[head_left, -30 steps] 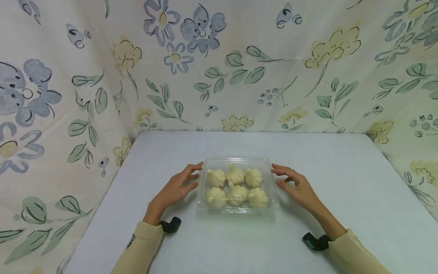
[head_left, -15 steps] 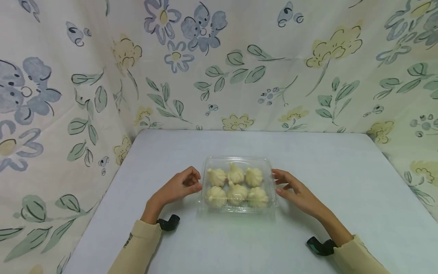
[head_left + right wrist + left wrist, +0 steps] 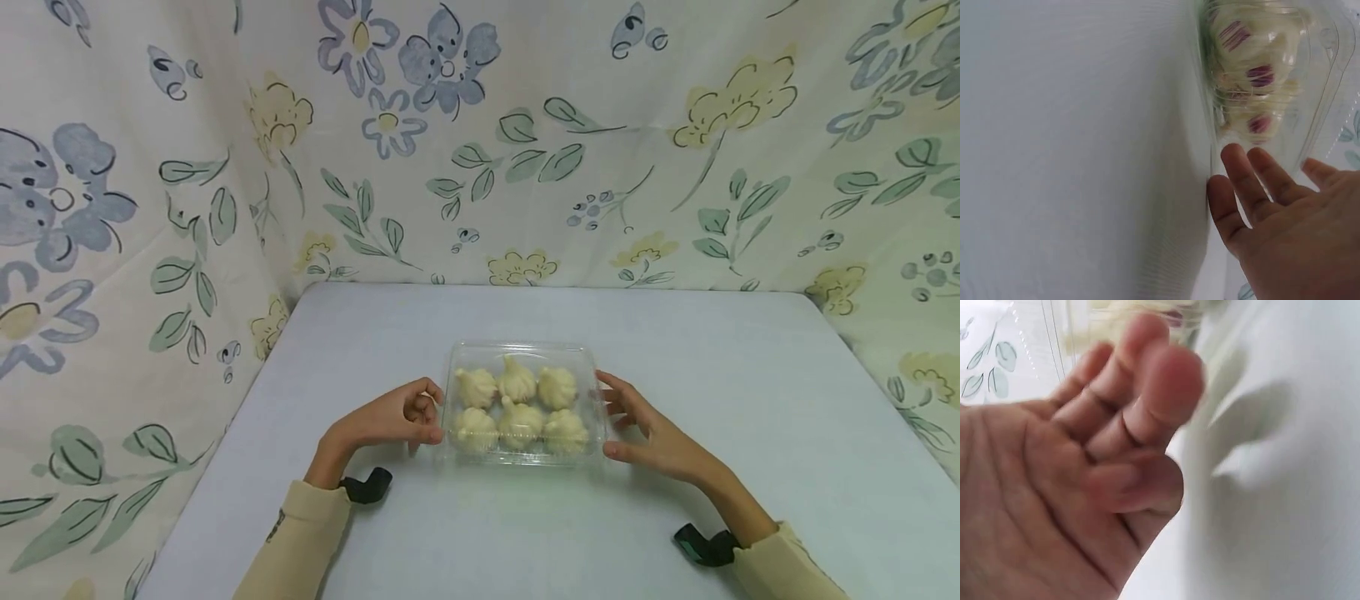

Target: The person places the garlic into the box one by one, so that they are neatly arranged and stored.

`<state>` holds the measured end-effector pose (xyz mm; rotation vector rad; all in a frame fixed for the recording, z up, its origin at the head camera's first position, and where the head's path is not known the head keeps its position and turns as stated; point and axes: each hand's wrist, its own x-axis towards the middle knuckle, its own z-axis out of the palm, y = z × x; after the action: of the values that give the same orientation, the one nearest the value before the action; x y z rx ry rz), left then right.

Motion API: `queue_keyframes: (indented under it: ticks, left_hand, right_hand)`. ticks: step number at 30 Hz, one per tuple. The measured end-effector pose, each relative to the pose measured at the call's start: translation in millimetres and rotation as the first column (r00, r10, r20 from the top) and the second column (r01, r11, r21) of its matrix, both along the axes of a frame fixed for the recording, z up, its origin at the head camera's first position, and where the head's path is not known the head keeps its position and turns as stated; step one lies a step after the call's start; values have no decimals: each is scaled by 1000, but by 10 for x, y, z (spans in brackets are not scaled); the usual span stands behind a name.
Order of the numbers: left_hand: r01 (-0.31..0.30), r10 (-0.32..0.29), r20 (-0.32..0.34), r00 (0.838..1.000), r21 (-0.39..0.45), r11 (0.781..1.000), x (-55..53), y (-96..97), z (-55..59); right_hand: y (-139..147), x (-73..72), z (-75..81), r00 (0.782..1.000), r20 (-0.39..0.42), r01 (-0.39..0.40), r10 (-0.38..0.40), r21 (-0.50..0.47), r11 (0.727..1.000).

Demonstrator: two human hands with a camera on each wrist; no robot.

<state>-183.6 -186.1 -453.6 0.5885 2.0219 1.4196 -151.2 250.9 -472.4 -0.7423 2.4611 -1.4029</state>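
Note:
A clear plastic clamshell box with its lid down sits mid-table and holds several pale garlic-like bulbs. Purple streaks show on the bulbs in the right wrist view. My left hand is beside the box's left side, its fingers loosely bent and nothing visible in its grasp. In the left wrist view its thumb lies below the bent fingers. My right hand is at the box's right side with fingers spread and slightly bent. Whether either hand's fingertips touch the plastic I cannot tell.
The white table extends around the box. A floral cloth hangs behind it and at the sides. Black wrist cameras sit by both beige sleeves.
My left hand's fingers have bent inward and its hand has lowered beside the box. The right hand has shifted slightly toward me, its thumb lower. The box stays in place.

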Motion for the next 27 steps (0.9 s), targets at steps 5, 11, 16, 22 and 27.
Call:
queue_keyframes:
  ticks: [5,11,16,22,27]
  left_hand:
    - [103,-113,126,986,83,991,-5,-3,-36]
    - [170,-183,136,974,102,980,-7,-2,-89]
    - [201,-223,136,965,162,966,-9,-4,-102]
    - [203,-228,115,967,191,960,-3,1,-108]
    - [202,-220,88,972,174,964,-17,7,-140]
  right_hand:
    - [27,14,-1,999,27,-35,36,-17,999]
    - [55,24,23,961,241,-106,137,-136,985]
    - [72,29,38,916,328,-172,233,-202,964]
    - [53,67,50,914,313,-186,259,-243,952]
    - [23,114,63,915,331,-168,231,-210,963]
